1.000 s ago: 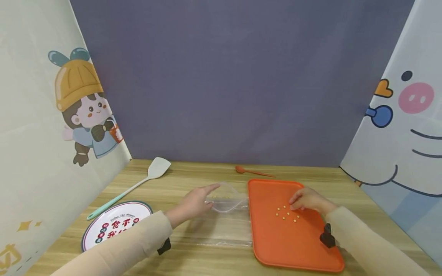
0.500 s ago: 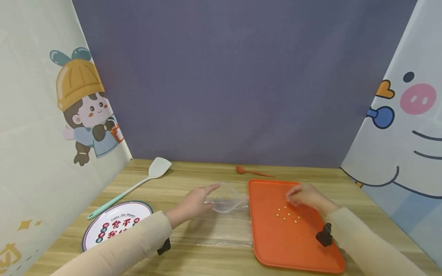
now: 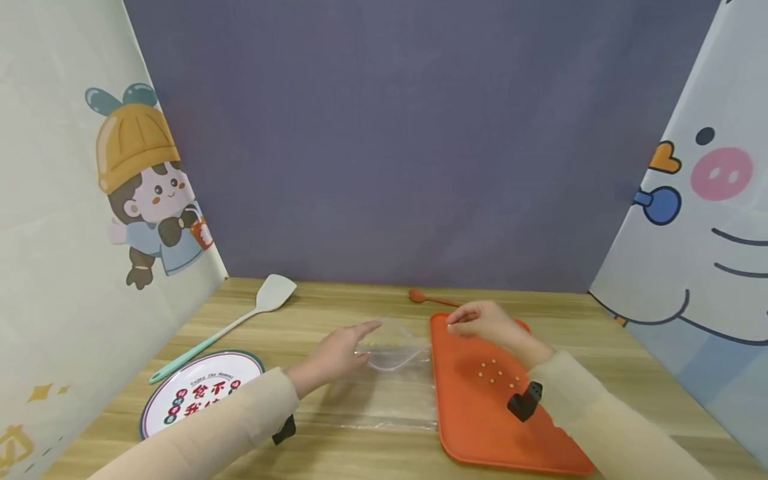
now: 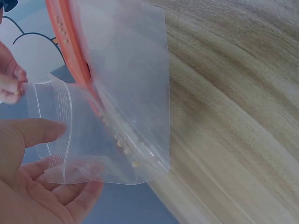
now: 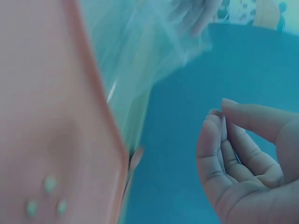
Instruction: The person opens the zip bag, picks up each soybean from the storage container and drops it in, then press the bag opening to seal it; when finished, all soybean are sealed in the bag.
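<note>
My left hand (image 3: 336, 353) holds the mouth of a clear zip bag (image 3: 384, 393) apart, thumb at the zip strip and fingers behind the far wall in the left wrist view. Several soybeans (image 4: 122, 143) lie inside the bag. My right hand (image 3: 489, 327) is over the far left part of the orange tray (image 3: 480, 427), to the right of the bag's mouth. Its thumb and fingertips are pinched together, apparently on a soybean that the fingers hide. Several more pale yellow soybeans (image 3: 492, 381) lie loose on the tray.
A white plate (image 3: 180, 380) with red lettering lies at the left, partly under the left sleeve. Behind it is a spatula (image 3: 276, 293) with a mint handle. A small orange spoon (image 3: 417, 296) lies behind the tray. Printed side walls and a grey back wall surround the wooden table.
My right hand has lifted from beside the loose soybeans and moved left and away from me, towards the bag. The left hand and the bag stay in place.
</note>
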Motion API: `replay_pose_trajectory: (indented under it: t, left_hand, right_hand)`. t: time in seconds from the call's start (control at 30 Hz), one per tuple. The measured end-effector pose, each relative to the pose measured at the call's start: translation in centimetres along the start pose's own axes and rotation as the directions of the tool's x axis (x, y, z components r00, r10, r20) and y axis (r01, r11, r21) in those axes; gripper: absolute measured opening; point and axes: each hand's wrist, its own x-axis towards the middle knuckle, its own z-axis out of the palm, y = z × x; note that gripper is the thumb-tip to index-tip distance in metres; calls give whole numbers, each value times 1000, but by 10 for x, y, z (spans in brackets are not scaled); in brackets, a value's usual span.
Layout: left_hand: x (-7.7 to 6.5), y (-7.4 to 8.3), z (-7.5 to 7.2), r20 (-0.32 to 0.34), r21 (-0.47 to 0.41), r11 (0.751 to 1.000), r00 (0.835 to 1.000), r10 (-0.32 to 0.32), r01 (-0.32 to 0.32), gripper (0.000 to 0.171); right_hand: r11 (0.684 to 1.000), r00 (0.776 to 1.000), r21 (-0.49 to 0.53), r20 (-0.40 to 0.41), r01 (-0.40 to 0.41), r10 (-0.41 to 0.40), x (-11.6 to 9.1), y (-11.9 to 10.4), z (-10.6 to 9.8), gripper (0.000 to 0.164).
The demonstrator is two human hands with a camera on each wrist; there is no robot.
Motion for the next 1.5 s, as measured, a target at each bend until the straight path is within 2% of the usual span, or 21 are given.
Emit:
replay_pose_trajectory:
  t: [0.37,0.67,0.83,1.07,1.5]
  left_hand:
    - [-4,2,-1,-13,2,1000,1000,15,-15,63]
    - [-2,-1,-1,3,-24,1000,1000,9,-9,62]
    - [-3,-2,-2,4,-21,1000,1000,6,-6,63]
    - [-2,0,-3,-3,-18,1000,1000,7,-7,62]
    - [-1,3,-4,-1,-16,1000,1000,-13,13,63]
  right_hand:
    - [995,993,47,80,87,-91,16,-34,47,19]
    - [996,996,23,37,81,-82,25,-40,59,16]
    - [998,999,49,26,46,-47,21,-35,48,21]
    - [998,1000,-52,16,-19,20,5,-21,17,24]
    - [985,992,-121,21,-120,123,-13,39,-30,30]
